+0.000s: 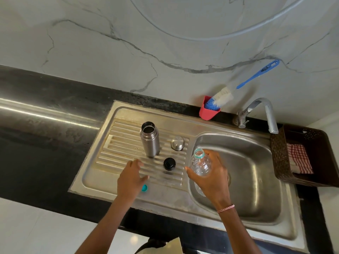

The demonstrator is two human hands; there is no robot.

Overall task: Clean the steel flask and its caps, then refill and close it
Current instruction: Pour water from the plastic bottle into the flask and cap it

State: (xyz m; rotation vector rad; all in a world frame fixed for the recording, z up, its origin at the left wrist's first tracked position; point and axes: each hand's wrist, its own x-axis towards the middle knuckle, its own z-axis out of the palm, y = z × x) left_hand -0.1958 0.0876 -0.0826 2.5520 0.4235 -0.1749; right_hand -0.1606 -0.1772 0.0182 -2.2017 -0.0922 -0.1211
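Observation:
The steel flask stands upright and uncapped on the ribbed drainboard. To its right lies the steel outer cap, dome up. In front of that sits the black inner cap. My right hand grips a clear plastic bottle, uncapped, over the left edge of the sink basin. My left hand hovers with relaxed fingers above the drainboard, just in front of the flask. A teal bottle cap lies by its thumb side.
A blue and white bottle brush leans in a red holder against the marble wall. The tap arches over the basin's back right. A brown basket with a checked cloth stands to the right. Black counter stretches left.

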